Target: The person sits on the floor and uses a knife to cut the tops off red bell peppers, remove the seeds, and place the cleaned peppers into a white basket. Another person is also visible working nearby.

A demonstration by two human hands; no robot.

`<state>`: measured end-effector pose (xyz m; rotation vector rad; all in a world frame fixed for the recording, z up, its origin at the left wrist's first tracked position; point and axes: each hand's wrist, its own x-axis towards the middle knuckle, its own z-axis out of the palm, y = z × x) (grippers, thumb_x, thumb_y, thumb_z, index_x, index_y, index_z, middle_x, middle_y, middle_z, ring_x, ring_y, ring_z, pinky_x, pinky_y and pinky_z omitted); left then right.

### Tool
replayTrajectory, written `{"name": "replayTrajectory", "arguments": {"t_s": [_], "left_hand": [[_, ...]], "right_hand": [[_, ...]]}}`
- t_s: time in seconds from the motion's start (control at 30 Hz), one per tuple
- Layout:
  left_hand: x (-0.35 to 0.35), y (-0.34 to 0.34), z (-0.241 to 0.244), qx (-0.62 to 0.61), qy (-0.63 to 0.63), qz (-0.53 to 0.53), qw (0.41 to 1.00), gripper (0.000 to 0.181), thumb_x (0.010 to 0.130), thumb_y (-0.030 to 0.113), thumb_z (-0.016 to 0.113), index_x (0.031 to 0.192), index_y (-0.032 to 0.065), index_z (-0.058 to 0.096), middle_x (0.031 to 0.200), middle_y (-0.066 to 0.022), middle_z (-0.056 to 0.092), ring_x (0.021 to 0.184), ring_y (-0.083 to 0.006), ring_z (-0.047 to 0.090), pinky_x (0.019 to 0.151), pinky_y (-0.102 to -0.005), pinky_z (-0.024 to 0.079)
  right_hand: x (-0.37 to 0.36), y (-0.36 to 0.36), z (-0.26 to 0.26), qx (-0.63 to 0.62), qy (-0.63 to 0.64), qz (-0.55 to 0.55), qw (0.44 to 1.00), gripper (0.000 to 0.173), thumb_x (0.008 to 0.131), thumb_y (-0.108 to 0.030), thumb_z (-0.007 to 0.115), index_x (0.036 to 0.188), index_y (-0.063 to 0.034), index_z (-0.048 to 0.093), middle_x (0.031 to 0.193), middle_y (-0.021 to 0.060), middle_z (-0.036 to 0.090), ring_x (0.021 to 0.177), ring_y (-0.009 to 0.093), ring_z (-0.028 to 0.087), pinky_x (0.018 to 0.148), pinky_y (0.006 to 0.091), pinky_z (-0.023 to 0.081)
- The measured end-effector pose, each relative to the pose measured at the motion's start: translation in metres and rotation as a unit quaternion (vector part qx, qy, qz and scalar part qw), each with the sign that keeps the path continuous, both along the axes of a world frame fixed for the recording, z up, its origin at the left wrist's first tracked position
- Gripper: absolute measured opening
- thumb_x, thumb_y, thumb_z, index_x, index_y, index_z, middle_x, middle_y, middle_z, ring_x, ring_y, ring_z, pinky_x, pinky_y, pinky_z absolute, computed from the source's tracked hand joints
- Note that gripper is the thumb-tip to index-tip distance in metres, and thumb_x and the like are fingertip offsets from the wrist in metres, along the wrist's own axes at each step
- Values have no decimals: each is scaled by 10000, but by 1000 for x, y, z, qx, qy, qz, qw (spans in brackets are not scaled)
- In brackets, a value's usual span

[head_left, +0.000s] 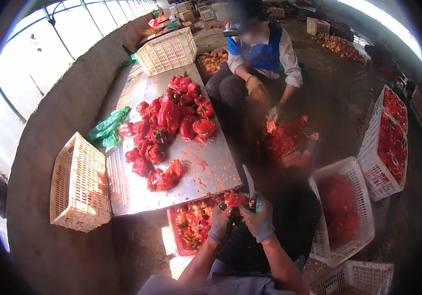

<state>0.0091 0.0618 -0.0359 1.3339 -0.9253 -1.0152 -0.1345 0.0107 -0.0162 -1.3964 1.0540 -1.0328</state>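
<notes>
Both my hands wear pale work gloves and are close together past the near corner of the metal table (pixel 211 173). My left hand (pixel 220 223) holds a piece of red bell pepper (pixel 235 199). In my right hand (pixel 259 217) is a knife (pixel 249 180) with a curved blade pointing up and away from me, right beside the pepper. A heap of red bell peppers (pixel 168 116) lies on the table, with torn pepper pieces (pixel 165 177) at its near end. Below my left hand stands a red crate (pixel 178 241) of pepper cores and scraps.
A co-worker (pixel 259 55) in gloves sits across, over a pile of red pepper pieces (pixel 288 138). White crates stand on the right, one with cut peppers (pixel 367 221), others with peppers (pixel 380 180). Two plastic crates (pixel 89 184) (pixel 166 51) and a green mesh bag (pixel 109 127) edge the table.
</notes>
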Motion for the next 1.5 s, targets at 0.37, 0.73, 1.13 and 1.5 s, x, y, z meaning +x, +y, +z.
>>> {"name": "replayTrajectory", "arguments": {"t_s": [0.37,0.73,1.13,1.5], "left_hand": [[2,-1,3,12,-62,47,997,213,1060,216,667,1085,18,742,854,-38,704,754,-155,704,644,-340,553],[32,2,-41,-159,-378,-32,911,247,940,107,743,1173,25,736,933,-102,732,792,-284,712,679,-377,571],[34,5,-13,82,-14,-90,992,392,1121,343,672,1294,-7,714,943,-35,746,754,-123,715,677,-304,598],[18,29,-76,15,208,-23,978,405,1134,228,589,1473,10,632,1371,-111,724,1109,-167,710,790,-253,598]], "right_hand": [[19,6,4,273,-224,-31,935,208,982,-60,696,1185,-25,727,858,51,724,528,90,610,400,261,434],[16,-5,2,334,-172,24,927,219,957,-99,776,1160,-19,752,811,62,739,588,161,686,531,307,539],[4,-22,-5,277,-59,30,958,231,937,-149,816,1126,-21,786,906,82,795,671,184,730,583,316,567],[-74,-37,-6,230,-78,-176,954,252,992,-296,771,1157,-113,714,798,27,683,509,106,561,436,275,397]]}}
